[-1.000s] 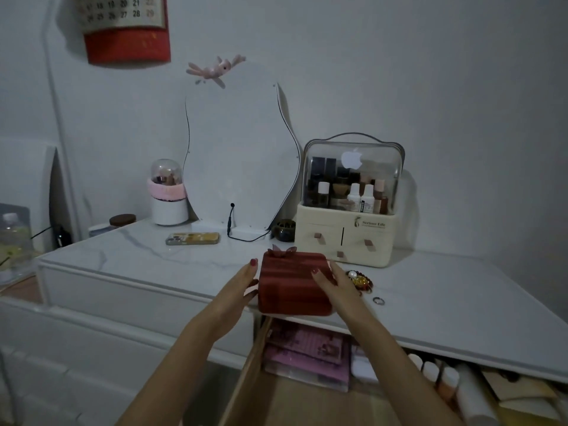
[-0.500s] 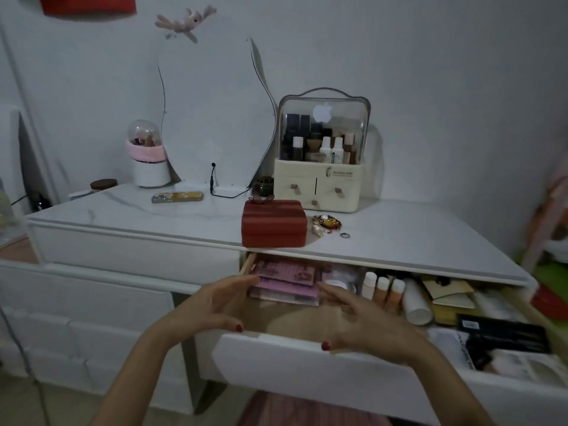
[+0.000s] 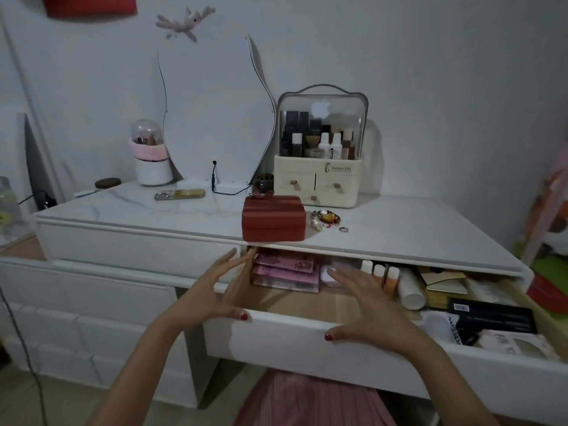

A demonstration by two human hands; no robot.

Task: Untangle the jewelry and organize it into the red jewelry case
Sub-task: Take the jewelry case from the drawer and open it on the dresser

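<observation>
Here, in the head view, the red jewelry case [image 3: 273, 218] sits closed on the white marble-patterned desk [image 3: 415, 229], at the near edge, right above the left end of the open drawer [image 3: 307, 336]. Just to the right of the case lies the tangled jewelry [image 3: 326, 218], a small heap of gold, red and pearl-like pieces, with a lone ring [image 3: 343, 229] a little farther right.

Both hands are over the drawer's white front and hold nothing. The left hand [image 3: 209, 290] hovers at the drawer's left end, its fingers [image 3: 229, 264] straight and slightly spread, pointing toward the far side, its thumb at the front panel's top edge. The right hand [image 3: 365, 305] is above the middle of the drawer, palm down, fingers [image 3: 339, 276] relaxed and apart, its thumb likewise at the front's top edge; whether either thumb touches the panel I cannot tell.

Inside the drawer, pink packets [image 3: 285, 272] are stacked at the far left, and small bottles [image 3: 384, 273] stand beside a lying white tube [image 3: 410, 292] toward the right, with a black box [image 3: 491, 321] nearer.

At the far side of the desk stands a cream cosmetics organizer [image 3: 319, 155] with a clear lid, behind the case. A curvy mirror [image 3: 212, 118] leans against the wall to its left.
</observation>
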